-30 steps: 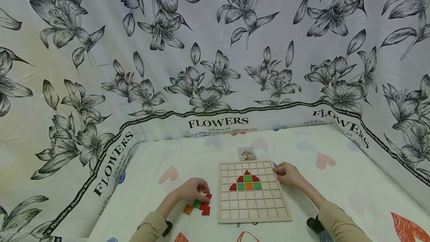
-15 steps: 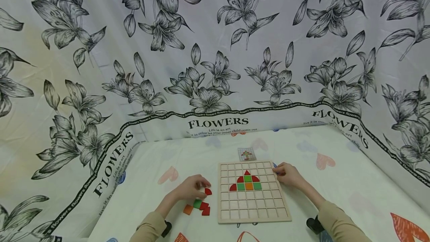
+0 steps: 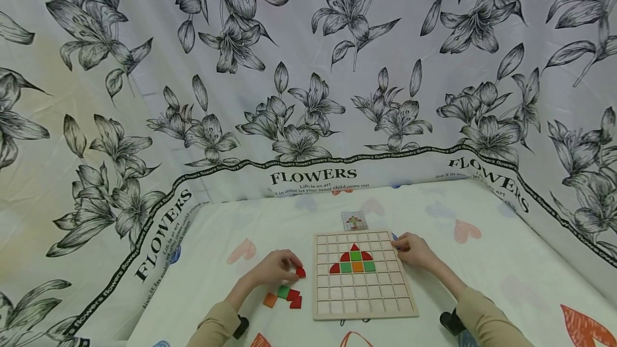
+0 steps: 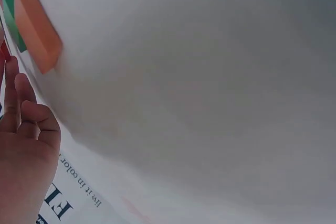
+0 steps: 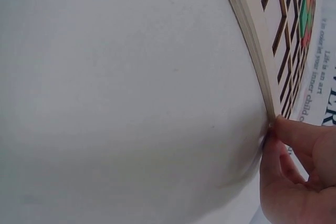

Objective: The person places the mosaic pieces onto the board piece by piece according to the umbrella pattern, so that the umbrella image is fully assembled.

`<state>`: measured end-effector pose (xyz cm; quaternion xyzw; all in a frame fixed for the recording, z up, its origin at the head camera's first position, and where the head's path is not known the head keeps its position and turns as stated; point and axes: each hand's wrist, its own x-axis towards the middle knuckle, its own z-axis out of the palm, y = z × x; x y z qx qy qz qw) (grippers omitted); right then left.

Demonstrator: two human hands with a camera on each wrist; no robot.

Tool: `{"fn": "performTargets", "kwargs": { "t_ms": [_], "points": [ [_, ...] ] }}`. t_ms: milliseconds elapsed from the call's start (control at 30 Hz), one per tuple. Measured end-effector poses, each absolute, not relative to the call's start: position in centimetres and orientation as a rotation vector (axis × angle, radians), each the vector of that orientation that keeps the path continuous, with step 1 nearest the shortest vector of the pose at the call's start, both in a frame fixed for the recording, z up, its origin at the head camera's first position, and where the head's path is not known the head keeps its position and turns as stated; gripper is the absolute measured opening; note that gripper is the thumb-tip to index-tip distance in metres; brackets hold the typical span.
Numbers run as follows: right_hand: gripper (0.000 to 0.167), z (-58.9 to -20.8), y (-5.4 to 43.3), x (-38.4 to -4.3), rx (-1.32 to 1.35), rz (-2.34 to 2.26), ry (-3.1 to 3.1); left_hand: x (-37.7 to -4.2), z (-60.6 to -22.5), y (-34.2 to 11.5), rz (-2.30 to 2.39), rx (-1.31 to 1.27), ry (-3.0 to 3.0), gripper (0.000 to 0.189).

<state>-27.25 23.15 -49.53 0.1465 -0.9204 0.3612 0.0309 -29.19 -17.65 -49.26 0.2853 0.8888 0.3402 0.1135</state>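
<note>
Left of the wooden grid board (image 3: 361, 307), my left hand (image 3: 276, 268) pinches a red quarter-circle tile (image 3: 301, 272) between thumb and fingers. Just below that hand lie loose tiles: an orange square (image 3: 270, 300), a green one (image 3: 283, 292) and red ones (image 3: 295, 302). The left wrist view catches the hand (image 4: 29, 140) at its left edge, near the orange tile (image 4: 39, 30). My right hand (image 3: 415, 251) grips the board's right edge near its far corner. Thumb and fingertips meet at the board's rim (image 5: 257, 61) in the right wrist view.
Red, green and orange tiles (image 3: 355, 256) form a pattern in the board's upper cells. A small picture card (image 3: 354, 220) showing a similar pattern lies behind the board. A white cloth with printed hearts (image 3: 467, 231) covers the table; a flower-printed curtain (image 3: 299, 117) hangs around it.
My left hand has lifted the red quarter-circle tile off the loose tiles and shifted it slightly up, its curved side now showing. The right hand and board have stayed still.
</note>
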Motion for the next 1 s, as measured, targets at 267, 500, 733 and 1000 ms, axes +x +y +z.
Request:
{"fn": "performTargets", "kwargs": {
  "t_ms": [267, 500, 733, 1000],
  "points": [
    [0.032, -49.6, 23.2, -27.3, 0.450, 1.130, -2.841, -29.7, -48.8, -16.2, 1.068, 0.817, 2.586, 0.020],
    [0.032, -49.5, 23.3, -27.2, 0.450, 1.115, -2.842, -30.1, -47.9, -13.8, 1.115, 0.821, 2.560, 0.021],
    [0.032, -49.4, 23.2, -27.2, 0.468, 1.107, -2.826, -30.4, -46.9, -10.5, 1.168, 0.866, 2.522, 0.022],
    [0.031, -49.5, 23.2, -27.3, 0.453, 1.104, -2.839, -30.4, -46.5, -6.3, 1.161, 0.872, 2.544, 0.022]
  ]
}}
